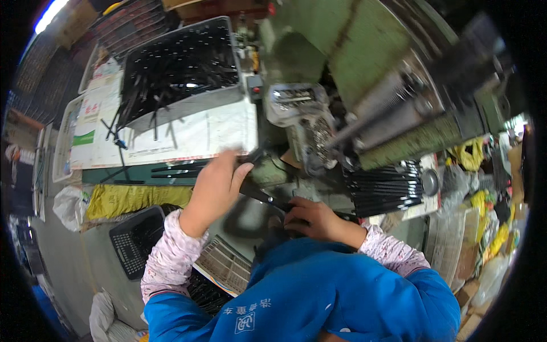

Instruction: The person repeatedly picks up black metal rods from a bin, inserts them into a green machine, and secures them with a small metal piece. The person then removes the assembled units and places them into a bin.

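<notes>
At the far left, a grey tray [231, 40] heaped with thin black rods [176, 62] is kept on a paper-covered bench [194, 137], probably so that stock lies within reach of the left arm. A few loose rods [176, 169] are laid flat along the near edge of that bench, just beside the left hand [215, 185]. That hand is raised and blurred; its fingers are curled loosely around the left end of a dark rod [259, 194], though the exact grip cannot be told. The rod is held slanting down to the right, seemingly so that it can be steadied at both ends. Its right end is covered by the right hand [312, 219], whose fingers are pressed together over it, close to the body. Beyond both hands stands a green machine [364, 51], and to the right a stack of black rods [384, 191] is laid in neat rows, apparently kept apart from the tray's heap.
</notes>
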Tool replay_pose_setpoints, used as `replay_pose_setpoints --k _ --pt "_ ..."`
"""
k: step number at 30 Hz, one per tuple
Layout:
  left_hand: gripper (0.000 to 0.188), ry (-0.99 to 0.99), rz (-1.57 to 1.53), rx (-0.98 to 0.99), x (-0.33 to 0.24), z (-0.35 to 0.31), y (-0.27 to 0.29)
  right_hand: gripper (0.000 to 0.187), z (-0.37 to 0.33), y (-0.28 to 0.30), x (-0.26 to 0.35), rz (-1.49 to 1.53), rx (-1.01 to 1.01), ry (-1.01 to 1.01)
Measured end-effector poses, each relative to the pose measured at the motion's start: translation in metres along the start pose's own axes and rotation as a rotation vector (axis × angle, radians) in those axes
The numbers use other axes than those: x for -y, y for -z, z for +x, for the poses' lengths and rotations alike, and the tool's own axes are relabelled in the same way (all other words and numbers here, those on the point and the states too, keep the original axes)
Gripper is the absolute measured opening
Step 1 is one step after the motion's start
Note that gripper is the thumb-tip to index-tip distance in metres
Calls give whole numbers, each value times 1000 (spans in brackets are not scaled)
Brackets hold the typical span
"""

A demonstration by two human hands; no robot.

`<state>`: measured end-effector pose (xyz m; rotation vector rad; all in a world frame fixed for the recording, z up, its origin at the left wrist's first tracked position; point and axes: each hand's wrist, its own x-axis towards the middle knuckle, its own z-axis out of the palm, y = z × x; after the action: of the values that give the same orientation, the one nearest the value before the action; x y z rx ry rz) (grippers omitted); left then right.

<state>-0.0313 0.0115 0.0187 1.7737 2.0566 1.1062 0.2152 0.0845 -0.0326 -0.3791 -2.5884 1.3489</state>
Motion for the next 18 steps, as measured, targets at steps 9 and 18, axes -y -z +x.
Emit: replay_pose_setpoints --k 9,18 --pt "25 138 -534 660 -14 49 -51 11 -38 57 4 -267 -127 -119" --pt "32 241 -427 739 -21 75 -61 12 -39 76 -18 -154 -450 -101"
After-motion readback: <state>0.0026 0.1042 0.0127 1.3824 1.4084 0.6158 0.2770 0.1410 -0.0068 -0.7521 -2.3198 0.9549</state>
